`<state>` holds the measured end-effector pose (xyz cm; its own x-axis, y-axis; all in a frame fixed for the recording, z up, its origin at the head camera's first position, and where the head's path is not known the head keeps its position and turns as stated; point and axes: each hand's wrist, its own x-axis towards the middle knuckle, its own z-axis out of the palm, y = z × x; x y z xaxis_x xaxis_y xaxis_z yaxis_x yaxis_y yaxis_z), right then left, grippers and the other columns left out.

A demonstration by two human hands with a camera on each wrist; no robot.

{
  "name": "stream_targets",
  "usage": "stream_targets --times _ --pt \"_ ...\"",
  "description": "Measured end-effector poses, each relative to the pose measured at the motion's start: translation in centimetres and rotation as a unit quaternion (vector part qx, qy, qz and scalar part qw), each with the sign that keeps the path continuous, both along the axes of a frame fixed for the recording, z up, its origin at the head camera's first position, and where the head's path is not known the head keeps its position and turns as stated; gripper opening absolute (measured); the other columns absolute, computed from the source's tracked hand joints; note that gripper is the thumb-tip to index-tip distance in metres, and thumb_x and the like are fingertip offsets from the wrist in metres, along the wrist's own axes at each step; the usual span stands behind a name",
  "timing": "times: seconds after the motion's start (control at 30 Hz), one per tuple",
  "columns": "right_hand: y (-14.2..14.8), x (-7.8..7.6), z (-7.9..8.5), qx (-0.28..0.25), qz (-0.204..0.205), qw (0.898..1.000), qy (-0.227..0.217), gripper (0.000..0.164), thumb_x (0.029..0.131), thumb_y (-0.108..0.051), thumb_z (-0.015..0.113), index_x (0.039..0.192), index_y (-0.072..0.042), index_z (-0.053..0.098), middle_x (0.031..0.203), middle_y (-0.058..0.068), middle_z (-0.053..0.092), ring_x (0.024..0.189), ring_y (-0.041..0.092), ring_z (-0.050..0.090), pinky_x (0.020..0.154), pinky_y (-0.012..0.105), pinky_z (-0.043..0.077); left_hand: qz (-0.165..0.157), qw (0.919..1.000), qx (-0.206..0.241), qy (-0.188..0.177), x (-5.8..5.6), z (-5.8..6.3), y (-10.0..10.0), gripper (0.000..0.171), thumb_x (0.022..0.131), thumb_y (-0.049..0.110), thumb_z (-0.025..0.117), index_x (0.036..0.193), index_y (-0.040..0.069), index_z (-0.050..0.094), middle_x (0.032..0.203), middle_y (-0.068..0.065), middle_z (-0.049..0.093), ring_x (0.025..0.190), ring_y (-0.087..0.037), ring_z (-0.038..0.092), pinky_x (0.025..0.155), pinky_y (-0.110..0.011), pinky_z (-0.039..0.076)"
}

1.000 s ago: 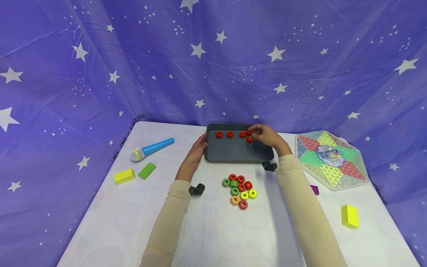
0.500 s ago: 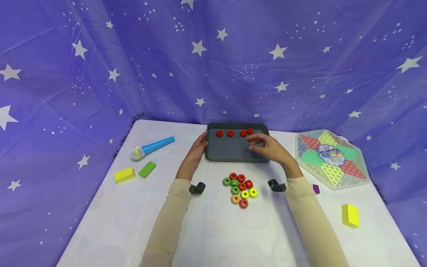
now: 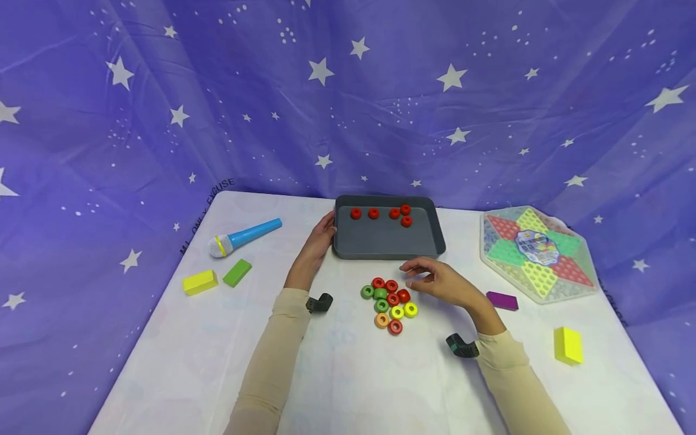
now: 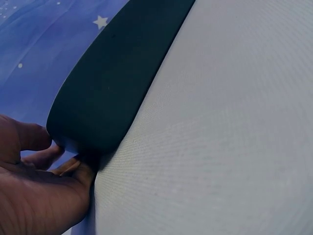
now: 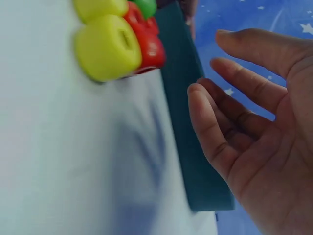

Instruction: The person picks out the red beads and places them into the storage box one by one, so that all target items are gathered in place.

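Note:
A dark grey tray (image 3: pixel 386 240) lies at the back of the table, with several red beads (image 3: pixel 373 213) along its far side. At its left end, my left hand (image 3: pixel 317 243) holds the wall; in the left wrist view the thumb and fingers bend around the corner of the tray (image 4: pixel 107 88). My right hand (image 3: pixel 443 283) hovers in front of the tray, right of a loose cluster of red, green, yellow and orange beads (image 3: pixel 393 299). Nothing is between its relaxed, parted fingers. Yellow beads (image 5: pixel 107 49) show beside that hand (image 5: pixel 264 107) in the right wrist view.
To the left lie a blue toy microphone (image 3: pixel 244 237), a yellow block (image 3: pixel 200 282) and a green block (image 3: pixel 237 273). Rightward are a star-patterned game board (image 3: pixel 538 254), a purple block (image 3: pixel 502 301) and another yellow block (image 3: pixel 568 345). A starry purple cloth (image 3: pixel 348 109) hangs behind.
My right hand has left the red beads in the tray and come back toward the bead cluster, its fingers parting. The left hand has stayed at the tray's left end.

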<state>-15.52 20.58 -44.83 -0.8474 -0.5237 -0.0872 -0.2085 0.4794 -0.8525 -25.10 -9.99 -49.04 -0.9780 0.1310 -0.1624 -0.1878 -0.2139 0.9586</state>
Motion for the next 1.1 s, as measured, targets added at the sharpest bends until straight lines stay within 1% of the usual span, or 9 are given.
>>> stream_targets --times 0.1,0.2,0.4,0.6,0.73,0.9,0.97,1.03,1.1 --pt "0.1 0.7 -1.0 -0.012 0.009 1.000 -0.019 0.036 0.088 -0.013 0.070 0.122 -0.006 0.061 0.122 0.011 0.063 0.112 0.030 0.059 0.085 0.026 0.052 0.004 1.0000 -0.006 -0.005 0.1 -0.1 -0.1 0.053 0.101 0.002 0.035 0.153 0.013 0.028 0.157 -0.008 0.028 0.144 -0.018 0.025 0.117 -0.035 0.023" --pt "0.0 0.9 -1.5 -0.016 0.019 0.999 -0.031 0.037 0.087 -0.013 0.071 0.121 -0.006 0.061 0.119 0.010 0.064 0.109 0.029 0.060 0.086 0.026 0.052 0.006 0.9999 -0.008 -0.006 0.0 -0.1 0.0 0.053 0.102 0.002 0.035 0.153 0.013 0.028 0.158 -0.007 0.028 0.145 -0.017 0.025 0.117 -0.034 0.023" --pt "-0.2 1.4 -2.2 0.008 0.034 0.999 -0.025 0.032 0.086 -0.014 0.072 0.116 -0.009 0.062 0.112 0.006 0.065 0.101 0.024 0.061 0.082 0.025 0.052 0.012 0.9997 -0.018 -0.010 0.3 0.0 0.1 0.053 0.101 0.001 0.036 0.152 0.013 0.030 0.157 -0.007 0.028 0.144 -0.016 0.025 0.117 -0.032 0.023" --pt "-0.3 1.5 -2.2 0.018 0.028 0.999 -0.001 0.026 0.085 -0.013 0.073 0.109 -0.013 0.065 0.105 0.002 0.066 0.097 0.022 0.062 0.078 0.025 0.052 0.014 0.9996 -0.021 -0.008 0.2 0.2 0.1 0.053 0.100 0.001 0.036 0.152 0.012 0.029 0.157 -0.008 0.028 0.145 -0.017 0.025 0.117 -0.033 0.022" --pt "-0.4 1.4 -2.3 0.027 0.022 0.999 0.015 0.025 0.084 -0.013 0.075 0.107 -0.014 0.066 0.102 -0.001 0.067 0.095 0.021 0.062 0.076 0.025 0.051 0.013 0.9996 -0.021 -0.011 0.3 0.3 0.1 0.053 0.100 0.001 0.036 0.152 0.012 0.029 0.158 -0.008 0.028 0.145 -0.017 0.024 0.117 -0.034 0.022" --pt "-0.7 1.3 -2.6 0.033 0.014 0.999 0.025 0.024 0.083 -0.017 0.076 0.105 -0.016 0.067 0.097 -0.002 0.067 0.091 0.016 0.062 0.075 0.025 0.051 0.012 0.9997 -0.020 -0.010 0.3 0.3 0.2 0.053 0.100 0.000 0.035 0.152 0.011 0.029 0.158 -0.009 0.027 0.145 -0.018 0.024 0.117 -0.034 0.022" --pt "-0.8 1.2 -2.8 0.033 0.007 0.999 0.024 0.024 0.082 -0.016 0.076 0.104 -0.015 0.067 0.097 -0.001 0.067 0.090 0.015 0.061 0.075 0.024 0.051 0.013 0.9996 -0.022 -0.008 0.3 0.4 0.2 0.053 0.100 0.000 0.036 0.152 0.010 0.029 0.157 -0.010 0.028 0.145 -0.018 0.025 0.117 -0.034 0.022" --pt "-1.1 1.4 -2.1 0.030 0.003 0.999 0.020 0.024 0.082 -0.012 0.076 0.105 -0.011 0.067 0.097 0.004 0.067 0.089 0.018 0.061 0.075 0.026 0.050 0.012 0.9997 -0.020 -0.004 0.3 0.3 0.2 0.054 0.100 0.000 0.035 0.152 0.010 0.028 0.157 -0.011 0.028 0.145 -0.019 0.025 0.117 -0.034 0.022" --pt "-1.2 1.3 -1.9 0.028 -0.001 0.999 0.020 0.024 0.082 -0.011 0.076 0.104 -0.011 0.067 0.096 0.004 0.067 0.089 0.018 0.060 0.075 0.026 0.050 0.014 0.9997 -0.019 -0.003 0.3 0.3 0.2 0.054 0.100 0.000 0.036 0.152 0.010 0.028 0.157 -0.011 0.028 0.145 -0.020 0.025 0.117 -0.034 0.022"
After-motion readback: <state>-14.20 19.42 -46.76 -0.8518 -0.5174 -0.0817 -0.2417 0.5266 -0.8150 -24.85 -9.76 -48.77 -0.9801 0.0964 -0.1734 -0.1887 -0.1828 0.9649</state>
